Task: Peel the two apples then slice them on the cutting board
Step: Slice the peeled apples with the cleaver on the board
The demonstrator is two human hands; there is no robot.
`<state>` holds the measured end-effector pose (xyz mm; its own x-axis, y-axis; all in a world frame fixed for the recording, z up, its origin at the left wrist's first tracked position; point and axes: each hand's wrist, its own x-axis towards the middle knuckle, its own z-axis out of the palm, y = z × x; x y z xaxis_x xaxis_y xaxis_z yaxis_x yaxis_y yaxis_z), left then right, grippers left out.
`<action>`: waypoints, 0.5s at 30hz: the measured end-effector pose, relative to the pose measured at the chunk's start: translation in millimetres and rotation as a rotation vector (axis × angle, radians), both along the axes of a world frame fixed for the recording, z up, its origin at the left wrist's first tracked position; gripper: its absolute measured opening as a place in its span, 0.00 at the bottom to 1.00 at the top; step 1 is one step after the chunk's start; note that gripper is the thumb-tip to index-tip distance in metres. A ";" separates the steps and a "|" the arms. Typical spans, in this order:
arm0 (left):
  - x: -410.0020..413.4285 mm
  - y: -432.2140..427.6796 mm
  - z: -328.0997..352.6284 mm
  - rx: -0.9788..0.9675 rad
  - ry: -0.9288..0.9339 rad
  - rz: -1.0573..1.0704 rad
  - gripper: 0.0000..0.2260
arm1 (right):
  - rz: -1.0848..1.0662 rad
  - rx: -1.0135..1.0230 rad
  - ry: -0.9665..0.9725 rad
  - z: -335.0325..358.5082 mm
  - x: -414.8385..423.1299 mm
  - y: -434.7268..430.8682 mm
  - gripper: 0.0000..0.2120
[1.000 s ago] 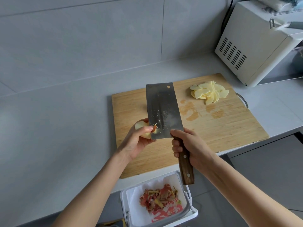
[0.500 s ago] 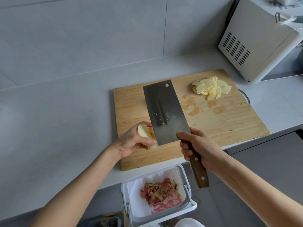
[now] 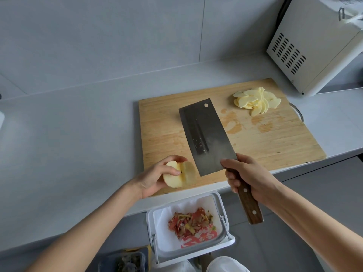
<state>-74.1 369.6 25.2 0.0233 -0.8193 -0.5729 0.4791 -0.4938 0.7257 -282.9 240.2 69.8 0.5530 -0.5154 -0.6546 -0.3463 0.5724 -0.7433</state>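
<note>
My left hand point(image 3: 155, 179) holds a peeled, pale yellow apple point(image 3: 176, 178) above the near left corner of the wooden cutting board point(image 3: 275, 142). My right hand point(image 3: 247, 173) grips the wooden handle of a wide cleaver point(image 3: 206, 134). Its blade lies nearly flat above the board, just right of the apple and apart from it. A pile of thin apple slices point(image 3: 257, 101) rests at the board's far right corner.
A white bin point(image 3: 224, 228) with red and yellow peels hangs below the counter edge in front of me. A white oven point(image 3: 314, 48) stands at the back right. Grey countertop point(image 3: 68, 134) stretches left of the board. A dark container point(image 3: 125, 262) sits low left.
The cleaver has drawn away from the apple to the right and tilted flatter. My left hand has turned the apple, so more of its peeled side shows.
</note>
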 end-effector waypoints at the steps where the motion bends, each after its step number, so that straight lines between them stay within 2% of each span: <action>1: -1.3 -1.6 -0.6 0.006 0.005 0.026 0.18 | -0.004 0.013 -0.009 -0.2 1.1 -0.2 0.07; 4: -8.0 -7.4 -1.9 0.029 0.144 0.174 0.17 | -0.018 0.031 -0.031 -0.6 6.2 1.5 0.06; 9: -11.1 -12.5 -1.9 0.015 0.669 0.459 0.14 | -0.064 0.058 -0.074 1.6 14.1 3.6 0.06; 11: -9.3 -14.8 -0.3 0.000 0.717 0.489 0.14 | -0.068 0.047 -0.087 4.3 16.1 1.7 0.06; 15: -5.0 -20.6 3.9 -0.066 0.636 0.479 0.13 | -0.058 0.005 -0.079 9.3 20.4 -2.8 0.05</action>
